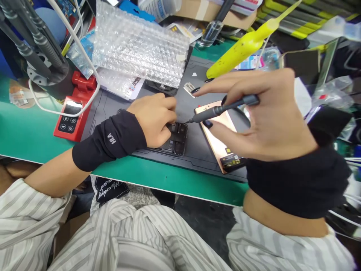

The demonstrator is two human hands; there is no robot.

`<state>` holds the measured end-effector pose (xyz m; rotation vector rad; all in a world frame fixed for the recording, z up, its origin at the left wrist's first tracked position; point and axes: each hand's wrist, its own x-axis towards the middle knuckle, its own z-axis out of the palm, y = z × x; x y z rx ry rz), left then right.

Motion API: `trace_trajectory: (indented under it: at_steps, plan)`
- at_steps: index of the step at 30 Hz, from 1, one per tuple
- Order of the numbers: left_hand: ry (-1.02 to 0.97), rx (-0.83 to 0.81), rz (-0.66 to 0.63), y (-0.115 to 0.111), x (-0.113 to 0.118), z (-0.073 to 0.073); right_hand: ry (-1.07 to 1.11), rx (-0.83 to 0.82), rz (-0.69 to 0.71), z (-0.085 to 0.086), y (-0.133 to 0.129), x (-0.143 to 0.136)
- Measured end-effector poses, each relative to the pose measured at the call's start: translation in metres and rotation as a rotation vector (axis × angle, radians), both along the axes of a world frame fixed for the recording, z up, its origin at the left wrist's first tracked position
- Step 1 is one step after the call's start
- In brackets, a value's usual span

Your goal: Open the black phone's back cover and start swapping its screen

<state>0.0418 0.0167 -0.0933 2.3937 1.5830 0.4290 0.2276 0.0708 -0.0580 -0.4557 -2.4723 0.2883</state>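
Observation:
An opened phone [178, 139] lies on the dark work mat [197, 158] with its inner parts showing. My left hand [155, 118] rests over its left part with curled fingers, hiding that side. A dark pen-like screwdriver [210, 113] points left, its thin tip at the phone's upper right corner. My right hand [262, 116] has the screwdriver between thumb and fingers. Below this hand lies a pinkish-gold phone part [217, 139], partly covered by the fingers and the tool. A small metal blade [189, 89] lies on the mat above it.
Bubble wrap [141, 45] covers the mat's upper left. A red device with buttons [75, 113] and a looping white cable [97, 81] are at the left. A yellow pointed tool [239, 52] stands behind my right hand. Bags and more phones crowd the right.

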Motion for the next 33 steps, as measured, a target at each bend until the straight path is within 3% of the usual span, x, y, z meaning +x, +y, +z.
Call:
trace_trajectory:
  at_steps: [4,8,13,22,27,33]
  plan:
    - [0.06,-0.016,0.032,-0.001,-0.001,0.002,0.067,0.058,0.004,-0.003,0.003,-0.002]
    - [0.106,-0.05,0.043,-0.001,-0.002,0.004,0.098,-0.008,0.041,-0.006,0.004,-0.001]
    - [0.078,0.013,0.012,0.0,-0.003,0.005,0.095,0.03,0.038,-0.009,0.002,0.0]
    - [0.129,-0.006,0.076,0.0,-0.007,0.007,0.173,0.154,-0.107,-0.014,-0.005,0.001]
    - [0.106,0.144,0.067,-0.001,-0.012,0.007,0.192,0.183,-0.144,-0.013,-0.005,-0.001]
    - [0.14,0.18,0.062,-0.001,-0.012,0.004,0.302,0.022,-0.085,-0.022,-0.007,-0.005]
